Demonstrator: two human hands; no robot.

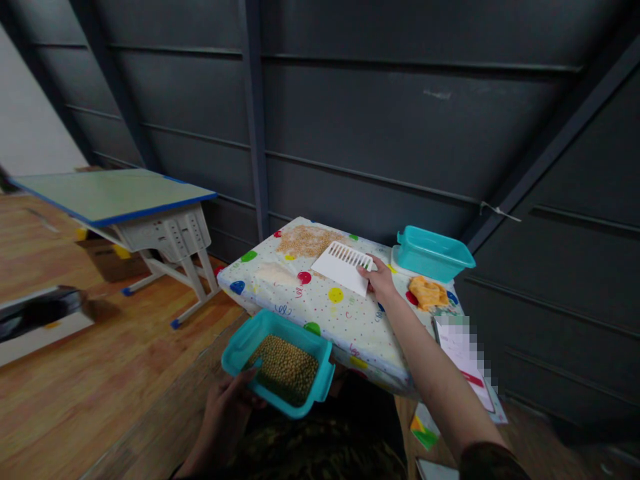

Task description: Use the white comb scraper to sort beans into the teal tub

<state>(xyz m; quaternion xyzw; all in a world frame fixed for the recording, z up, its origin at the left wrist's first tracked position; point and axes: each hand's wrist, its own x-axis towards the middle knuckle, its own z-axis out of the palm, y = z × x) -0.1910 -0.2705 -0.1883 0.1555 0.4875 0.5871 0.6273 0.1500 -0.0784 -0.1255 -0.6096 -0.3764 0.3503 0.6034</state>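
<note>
My left hand (pixel 235 393) grips the near left rim of a turquoise plastic container (pixel 327 383), thumb over the edge. Soybeans (pixel 287 363) fill much of it, and it hangs just in front of the table's near edge. Over the tabletop, my right hand (pixel 379 277) is closed on the right end of a flat white slotted scraper (pixel 343 270). A spread of tan grains (pixel 307 240) lies beyond the scraper, and a pale powdery heap (pixel 277 272) sits to its left.
A second turquoise container (pixel 435 253) stands at the table's back right, beside an orange cloth (pixel 429 293). A clipboard with paper (pixel 465 360) lies on the right edge. Left stands a desk (pixel 120 193); a dark panelled wall (pixel 375 127) rises behind.
</note>
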